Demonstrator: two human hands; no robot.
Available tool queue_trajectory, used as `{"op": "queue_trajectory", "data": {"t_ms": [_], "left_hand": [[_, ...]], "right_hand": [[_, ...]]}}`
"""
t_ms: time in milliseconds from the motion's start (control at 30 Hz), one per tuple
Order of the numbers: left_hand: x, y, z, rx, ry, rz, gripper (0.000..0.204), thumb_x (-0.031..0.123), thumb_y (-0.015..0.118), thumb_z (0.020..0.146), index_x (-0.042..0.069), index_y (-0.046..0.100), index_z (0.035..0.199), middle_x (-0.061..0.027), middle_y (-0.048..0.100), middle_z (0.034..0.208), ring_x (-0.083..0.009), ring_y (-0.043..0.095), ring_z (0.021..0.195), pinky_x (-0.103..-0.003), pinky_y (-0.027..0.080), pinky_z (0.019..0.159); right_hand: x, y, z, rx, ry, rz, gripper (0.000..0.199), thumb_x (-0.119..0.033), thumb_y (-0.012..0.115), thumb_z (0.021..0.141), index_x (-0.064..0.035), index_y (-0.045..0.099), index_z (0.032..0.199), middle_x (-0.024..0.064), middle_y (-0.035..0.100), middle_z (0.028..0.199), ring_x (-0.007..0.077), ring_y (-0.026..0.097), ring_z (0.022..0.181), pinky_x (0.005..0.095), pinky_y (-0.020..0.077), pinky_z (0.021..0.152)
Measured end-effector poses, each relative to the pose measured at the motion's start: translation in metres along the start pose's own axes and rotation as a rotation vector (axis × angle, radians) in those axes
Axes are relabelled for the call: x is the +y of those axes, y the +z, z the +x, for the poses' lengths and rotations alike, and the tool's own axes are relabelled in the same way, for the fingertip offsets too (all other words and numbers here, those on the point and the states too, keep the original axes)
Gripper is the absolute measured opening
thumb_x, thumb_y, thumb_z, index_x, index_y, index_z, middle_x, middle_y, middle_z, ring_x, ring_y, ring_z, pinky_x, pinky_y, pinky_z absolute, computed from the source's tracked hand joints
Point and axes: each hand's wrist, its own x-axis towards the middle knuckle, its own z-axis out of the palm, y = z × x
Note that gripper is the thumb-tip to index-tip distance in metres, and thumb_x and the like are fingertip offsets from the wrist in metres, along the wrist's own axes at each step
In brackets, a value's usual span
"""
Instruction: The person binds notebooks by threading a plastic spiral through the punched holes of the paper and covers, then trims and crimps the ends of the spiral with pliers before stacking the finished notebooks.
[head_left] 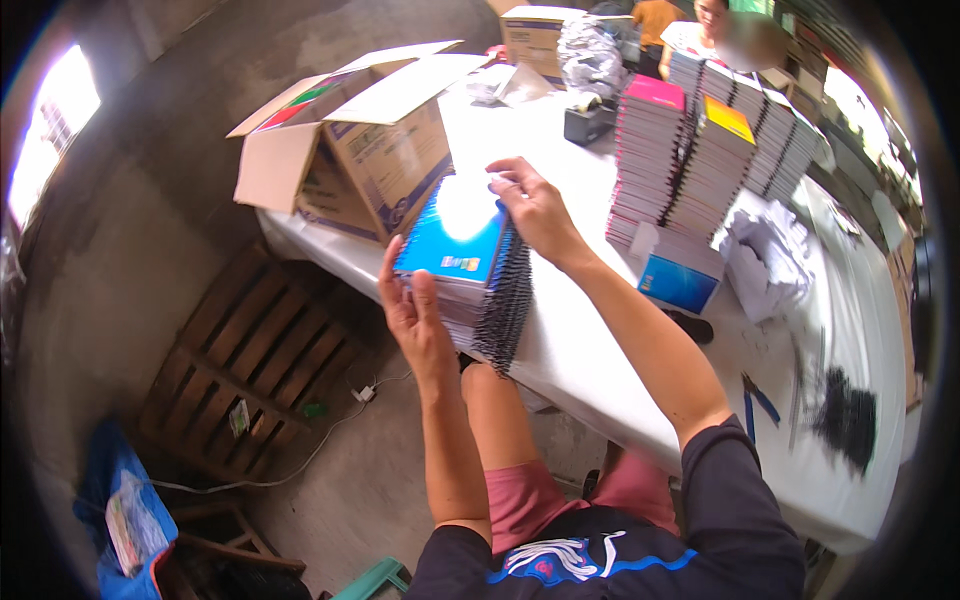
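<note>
A stack of spiral notebooks (478, 318) stands at the table's near left edge, its top one with a glossy blue cover (440, 245) and strong glare. Black coils bristle down the right side of the pile. My left hand (412, 315) cups the near left corner, thumb against the front and fingers along the left side. At the far right corner of the top notebook, my right hand (533, 205) has its fingers curled in at the edge. What lies under those fingertips is partly lost in the glare.
An opened cardboard box (390, 160) stands just beyond the stack. Tall notebook piles (648, 150) rise on the right, with a blue-covered bundle (680, 280) and crumpled paper (770, 255) before them. Pliers (760, 400) and black coils (845, 420) lie nearer. A person (695, 35) is across the table.
</note>
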Motion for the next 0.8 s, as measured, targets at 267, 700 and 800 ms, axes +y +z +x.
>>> {"op": "queue_trajectory", "data": {"t_ms": [267, 700, 800], "left_hand": [[0.047, 0.012, -0.021, 0.368, 0.635, 0.531, 0.034, 0.025, 0.039, 0.099, 0.003, 0.043, 0.124, -0.0162, 0.047, 0.125, -0.024, 0.047, 0.115, -0.035, 0.04, 0.092], [-0.159, 0.216, -0.111, -0.99, 0.645, 0.867, 0.059, 0.005, 0.062, 0.078, 0.011, 0.045, 0.135, -0.0079, 0.046, 0.136, -0.0271, 0.043, 0.126, -0.044, 0.035, 0.103], [-0.174, 0.214, -0.12, -0.872, 0.796, 0.813, 0.045, 0.004, 0.053, 0.082, 0.012, 0.054, 0.126, -0.0039, 0.051, 0.131, -0.0246, 0.049, 0.121, -0.044, 0.038, 0.1]], "right_hand": [[-0.007, -0.09, -0.043, 0.165, -0.386, -0.539, 0.037, -0.019, 0.063, 0.084, -0.0113, 0.056, 0.119, 0.0121, 0.058, 0.115, 0.0293, 0.054, 0.111, 0.0506, 0.0385, 0.093], [0.042, -0.356, -0.301, 0.445, 1.081, -1.457, 0.051, -0.025, 0.069, 0.08, -0.012, 0.053, 0.126, 0.009, 0.045, 0.132, 0.0285, 0.043, 0.122, 0.0445, 0.0383, 0.096], [0.067, -0.381, -0.345, 0.422, 0.867, -1.422, 0.036, -0.021, 0.064, 0.084, -0.0109, 0.058, 0.118, 0.0085, 0.057, 0.117, 0.0269, 0.051, 0.111, 0.0473, 0.0385, 0.091]]}}
